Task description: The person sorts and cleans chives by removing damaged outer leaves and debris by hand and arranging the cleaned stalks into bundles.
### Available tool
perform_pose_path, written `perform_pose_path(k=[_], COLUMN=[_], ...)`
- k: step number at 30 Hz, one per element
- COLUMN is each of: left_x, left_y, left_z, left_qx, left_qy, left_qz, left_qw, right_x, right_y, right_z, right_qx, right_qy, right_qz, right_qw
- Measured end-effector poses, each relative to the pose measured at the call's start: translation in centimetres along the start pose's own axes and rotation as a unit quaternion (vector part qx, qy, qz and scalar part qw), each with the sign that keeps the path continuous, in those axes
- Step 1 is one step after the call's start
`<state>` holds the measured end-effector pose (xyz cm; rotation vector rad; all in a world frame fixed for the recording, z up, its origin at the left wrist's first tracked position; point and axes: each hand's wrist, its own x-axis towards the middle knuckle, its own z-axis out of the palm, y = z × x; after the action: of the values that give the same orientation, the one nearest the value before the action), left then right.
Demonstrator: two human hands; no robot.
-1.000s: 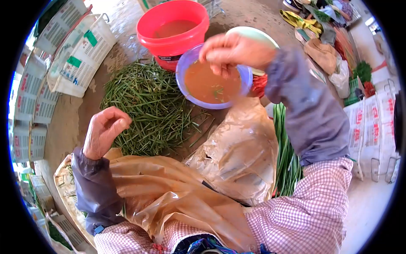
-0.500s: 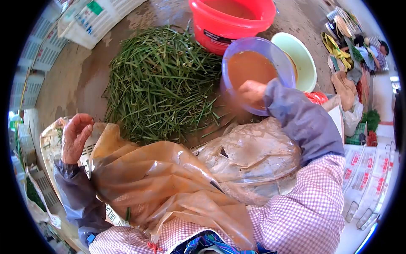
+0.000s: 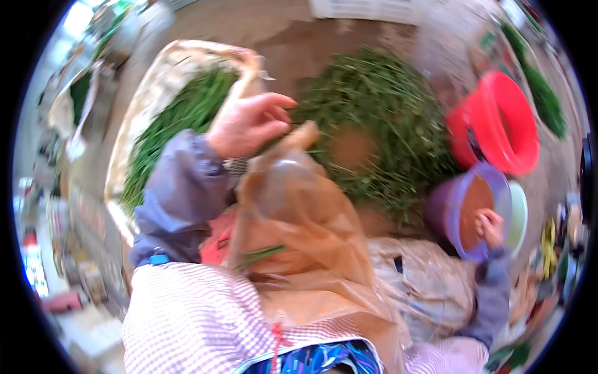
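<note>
Green stalks (image 3: 398, 121) lie heaped between the loosely parted left hand (image 3: 251, 123) and the right hand (image 3: 490, 226), curled over a purple basin (image 3: 442, 210), hold unclear.

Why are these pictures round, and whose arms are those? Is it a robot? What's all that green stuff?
No robot here, just a person with two bare hands. The camera sits on their head, looking forward and down, so you see their own arms and lap. The view looks round and bendy, with black corners.

A brown sheet covers part of the lap. On the floor lies a pile of green stalks. Beside it stand a red bucket and a purple basin of brown water. On the left is a basket with more greens.

The left hand is loosely curled near the pile. The right hand is at the basin. I can't tell whether either holds anything.
</note>
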<state>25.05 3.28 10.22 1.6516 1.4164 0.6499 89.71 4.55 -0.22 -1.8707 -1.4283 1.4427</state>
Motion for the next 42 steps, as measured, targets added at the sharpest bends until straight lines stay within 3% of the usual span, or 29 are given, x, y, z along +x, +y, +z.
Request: perform_pose_path(k=[1,4,6,8,11,13,16,17,19,20,21,22,23,24,25,28,29,30,32,34,35,36,37,38,40,42], left_x=[-1.8,-4.7,-6.7,-9.1,-13.2,-14.7,-14.6,-14.4,-13.3,-12.4,-11.5,-10.5,-9.5,-8.6,-7.6,-4.8,-3.8,-2.4,-0.2,1.3,1.5,1.2,0.8,0.7,0.7,1.0], left_y=[-0.8,-1.9,-4.3,-6.9,-11.6,-12.6,-14.9,-16.3,-19.3,-20.0,-20.5,-20.8,-21.0,-21.1,-21.1,-21.4,-21.0,-21.6,-21.4,-22.1,-22.9,-22.9,-22.1,-21.2,-15.4,-8.9], left_z=[-0.1,-2.2,-5.1,-9.1,-15.0,-17.6,-19.3,-19.8,-19.0,-18.4,-17.8,-16.8,-15.9,-14.8,-13.3,-9.0,-7.8,-6.7,-6.0,-5.7,-5.6,-5.4,-5.8,-6.0,-8.1,-8.6], left_qx=[0.008,-0.033,-0.086,-0.122,-0.139,-0.137,-0.091,-0.049,0.016,0.066,0.104,0.139,0.189,0.238,0.244,0.247,0.225,0.225,0.214,0.276,0.277,0.263,0.201,0.212,0.210,0.121], left_qy=[0.018,0.088,0.205,0.295,0.381,0.422,0.426,0.395,0.359,0.349,0.336,0.323,0.299,0.272,0.248,0.147,0.151,0.144,0.146,0.111,0.069,0.100,0.128,0.211,0.276,0.224], left_qz=[-0.001,-0.010,0.004,0.007,-0.028,-0.084,-0.129,-0.116,-0.132,-0.148,-0.142,-0.134,-0.103,-0.074,-0.040,0.003,0.028,0.034,0.011,-0.080,-0.079,-0.010,-0.006,0.052,0.128,0.185], left_qw=[1.000,0.996,0.975,0.948,0.914,0.892,0.891,0.910,0.924,0.923,0.925,0.927,0.930,0.929,0.937,0.958,0.962,0.963,0.966,0.951,0.955,0.960,0.971,0.953,0.929,0.949], right_x=[0.6,-0.5,-0.3,1.5,5.1,6.3,6.3,7.7,9.8,11.3,12.3,15.5,20.3,22.9,23.2,19.2,16.6,17.5,18.5,21.4,22.0,22.5,23.5,23.7,26.1,29.0], right_y=[-1.2,-6.2,-4.8,-1.9,-0.4,-10.9,-24.2,-26.1,-27.5,-26.6,-26.7,-22.7,-14.6,-9.6,-7.3,-11.5,-15.6,-14.0,-13.5,-11.7,-12.1,-13.3,-14.3,-15.8,-19.5,-22.6], right_z=[-0.1,-1.7,-2.3,-2.4,-0.6,6.4,16.1,17.5,21.6,25.1,30.5,33.2,32.5,31.8,31.9,35.9,37.2,37.5,38.2,39.0,39.8,40.3,40.3,40.4,41.0,40.3], right_qx=[-0.027,0.068,0.332,0.170,-0.081,-0.046,-0.004,0.043,0.246,0.463,0.223,0.067,-0.169,-0.287,-0.287,-0.184,-0.273,-0.293,-0.248,-0.181,-0.127,-0.069,0.016,0.053,-0.017,-0.094], right_qy=[-0.002,-0.054,0.025,-0.008,-0.047,-0.009,-0.068,-0.136,-0.174,-0.223,-0.129,-0.117,-0.154,-0.154,-0.146,-0.199,-0.212,-0.212,-0.288,-0.296,-0.304,-0.291,-0.312,-0.300,-0.201,-0.188], right_qz=[-0.045,-0.023,-0.057,-0.058,-0.051,-0.128,-0.216,-0.291,-0.347,-0.200,-0.019,0.027,-0.200,-0.415,-0.524,-0.257,-0.306,-0.326,-0.224,-0.301,-0.205,-0.102,-0.099,-0.122,-0.131,-0.127], right_qw=[0.999,0.996,0.941,0.984,0.994,0.991,0.974,0.946,0.888,0.834,0.966,0.990,0.953,0.849,0.789,0.928,0.887,0.873,0.897,0.888,0.922,0.949,0.945,0.945,0.971,0.969])
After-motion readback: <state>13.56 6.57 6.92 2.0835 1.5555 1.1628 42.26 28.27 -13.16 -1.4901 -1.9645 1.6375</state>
